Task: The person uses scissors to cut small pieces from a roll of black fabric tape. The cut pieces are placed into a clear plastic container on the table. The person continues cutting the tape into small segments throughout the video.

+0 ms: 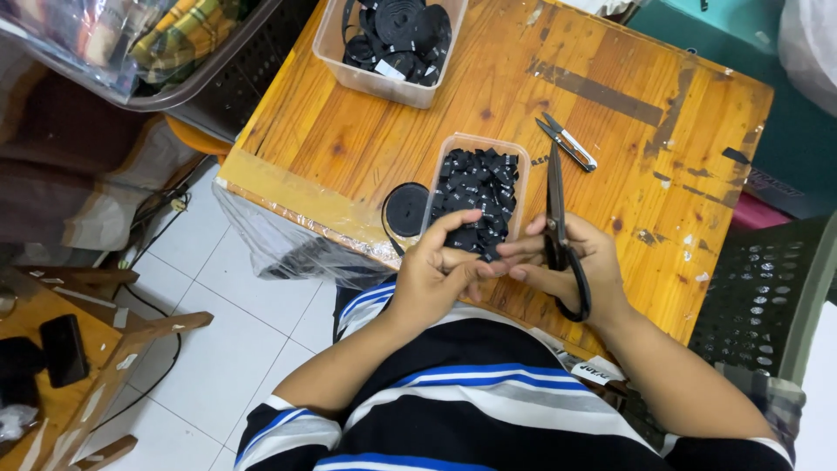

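My right hand (580, 266) grips black scissors (558, 231), blades pointing away from me over the wooden table (366, 139). My left hand (436, 270) pinches a small black piece at the near end of a clear plastic tray (453, 150) filled with cut black label pieces (478, 190). The fingertips of both hands meet just in front of that tray. A black roll of ribbon (406, 209) lies left of the tray, near the table's front edge.
A second clear tub (349, 74) with black ribbon rolls stands at the table's far side. Small thread snips (567, 142) lie right of the tray. A dark perforated chair (767, 296) is on the right; a wooden stand (78, 366) and white floor tiles on the left.
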